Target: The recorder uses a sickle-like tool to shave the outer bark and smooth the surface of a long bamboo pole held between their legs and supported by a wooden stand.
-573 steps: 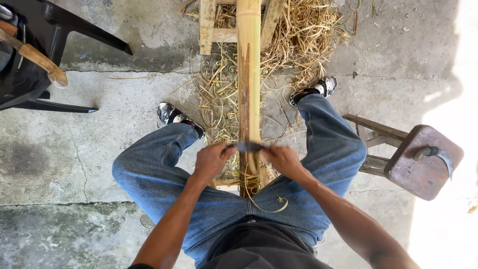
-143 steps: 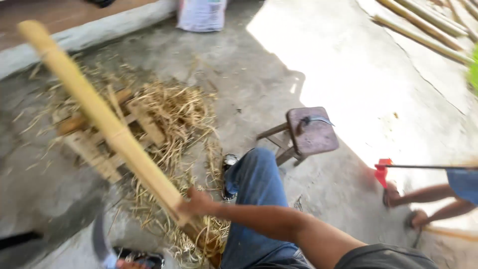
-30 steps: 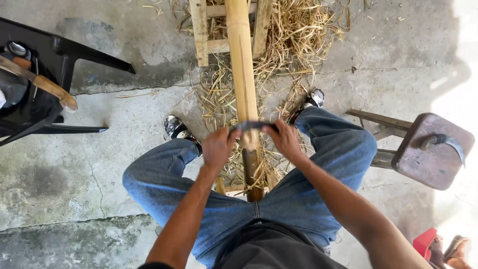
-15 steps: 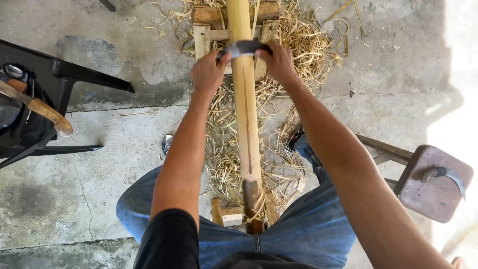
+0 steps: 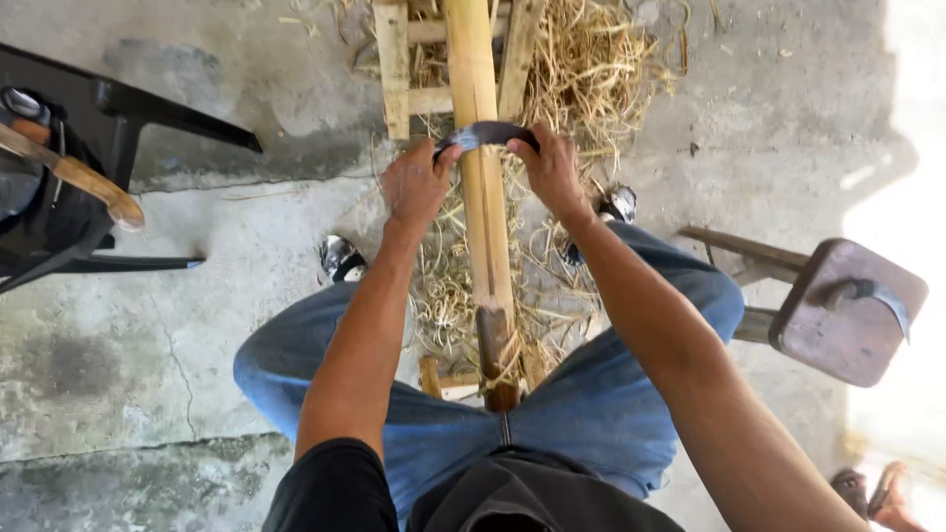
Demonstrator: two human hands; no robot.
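Left hand (image 5: pixel 416 184) & right hand (image 5: pixel 548 169) each gripped one end of a curved blade (image 5: pixel 486 134), laid across the bamboo pole (image 5: pixel 480 177), top middle of frame, over straw (image 5: pixel 591 69).

Setting: open-air craft workshop yard. Evidence: cracked concrete floor (image 5: pixel 148 325) in hard sunlight; pile of straw-like shavings (image 5: pixel 591 69); rough wooden frame (image 5: pixel 399 69) carrying a bamboo pole (image 5: pixel 478 177); worn wooden stool (image 5: pixel 838 310) with a curved blade (image 5: pixel 877 296) resting on it.
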